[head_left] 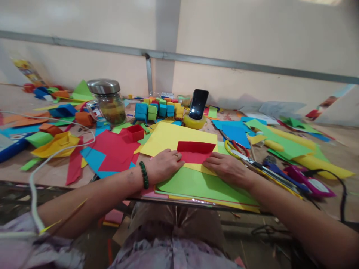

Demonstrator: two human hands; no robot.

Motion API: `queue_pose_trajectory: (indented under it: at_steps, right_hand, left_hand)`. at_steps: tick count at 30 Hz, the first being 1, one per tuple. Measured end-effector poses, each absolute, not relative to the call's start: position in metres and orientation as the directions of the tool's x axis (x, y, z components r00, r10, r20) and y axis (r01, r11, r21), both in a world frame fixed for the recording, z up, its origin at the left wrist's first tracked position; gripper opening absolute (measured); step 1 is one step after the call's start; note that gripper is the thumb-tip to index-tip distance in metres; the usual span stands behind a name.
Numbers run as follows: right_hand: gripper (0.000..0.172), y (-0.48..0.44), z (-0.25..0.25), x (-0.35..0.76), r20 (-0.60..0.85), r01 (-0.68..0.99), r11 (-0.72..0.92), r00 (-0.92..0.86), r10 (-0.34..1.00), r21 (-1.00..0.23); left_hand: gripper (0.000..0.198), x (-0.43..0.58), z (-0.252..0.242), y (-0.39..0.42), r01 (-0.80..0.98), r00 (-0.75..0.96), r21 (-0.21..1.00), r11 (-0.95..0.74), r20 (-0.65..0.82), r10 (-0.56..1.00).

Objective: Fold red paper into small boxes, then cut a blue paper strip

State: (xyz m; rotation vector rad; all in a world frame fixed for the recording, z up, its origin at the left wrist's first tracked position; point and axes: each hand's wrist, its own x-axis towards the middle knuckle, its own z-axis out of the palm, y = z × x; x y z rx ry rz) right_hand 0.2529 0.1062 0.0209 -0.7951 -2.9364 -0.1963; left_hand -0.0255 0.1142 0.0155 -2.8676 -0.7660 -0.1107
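In front of me a small red piece of paper (193, 157) has its far edge folded up along a crease. My left hand (165, 165) has its fingers closed at the left end of this paper, and my right hand (228, 167) grips the right end in the same way. The thumbs are mostly hidden. Beneath lie a yellow sheet (161, 137) and a green sheet (193, 186), stacked near the table's front edge. To the left are red sheets (114, 151) and a small red folded paper box (135, 133).
Behind stand several coloured paper cubes (153, 112), a phone (199, 102) on a yellow holder (194, 121), and a lidded glass jar (110, 108). At right lie scissors (238, 151), a utility knife (262, 167) and a magenta device (310, 181). A white cable (32, 186) crosses the left side.
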Motion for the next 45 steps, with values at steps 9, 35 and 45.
queue_pose_trajectory:
  at_steps: [9,35,45]
  right_hand:
    - [0.023,0.101,0.023,0.270,0.222,0.707,0.689,-0.654,0.723,-0.162]
    - [0.057,0.122,0.018,0.236,0.216,0.743,0.625,-0.587,0.781,-0.240]
    - [0.027,0.093,0.034,0.219,0.360,0.637,0.731,-0.760,0.541,0.246]
  left_hand:
    - [0.010,-0.024,0.013,0.136,0.540,0.740,0.260,-0.800,0.307,0.599]
    - [0.044,-0.012,0.005,0.123,0.601,0.560,0.567,-0.564,0.205,0.803]
    - [0.042,-0.012,0.009,0.099,0.335,0.732,0.070,-0.940,0.609,0.306]
